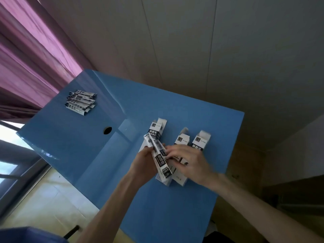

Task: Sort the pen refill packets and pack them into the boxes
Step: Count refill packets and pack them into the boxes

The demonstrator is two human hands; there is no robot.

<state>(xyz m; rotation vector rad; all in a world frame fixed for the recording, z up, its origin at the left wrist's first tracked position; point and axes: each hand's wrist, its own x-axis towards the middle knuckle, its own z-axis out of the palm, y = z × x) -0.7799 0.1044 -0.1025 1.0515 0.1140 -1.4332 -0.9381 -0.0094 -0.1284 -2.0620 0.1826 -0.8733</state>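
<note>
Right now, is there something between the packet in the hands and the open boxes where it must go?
Nothing visible blocks it. The left hand holds the packet, and the right hand touches it. The three boxes lie just behind with their flaps open, on the blue table.

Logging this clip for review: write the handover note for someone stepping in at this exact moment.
Left hand: grips a refill packet by its side, over the boxes.
Right hand: fingertips on the same packet; blurred, so its grip cannot be judged.
Boxes: several lie together with flaps open near the right edge of the blue table; exact count and contents unclear, partly hidden by the hands.
Loose packet pile: at the table's far left corner, untouched.
Done: not clear whether anything is packed.
Left: box the held packet, then fetch and pack the pile.
</note>
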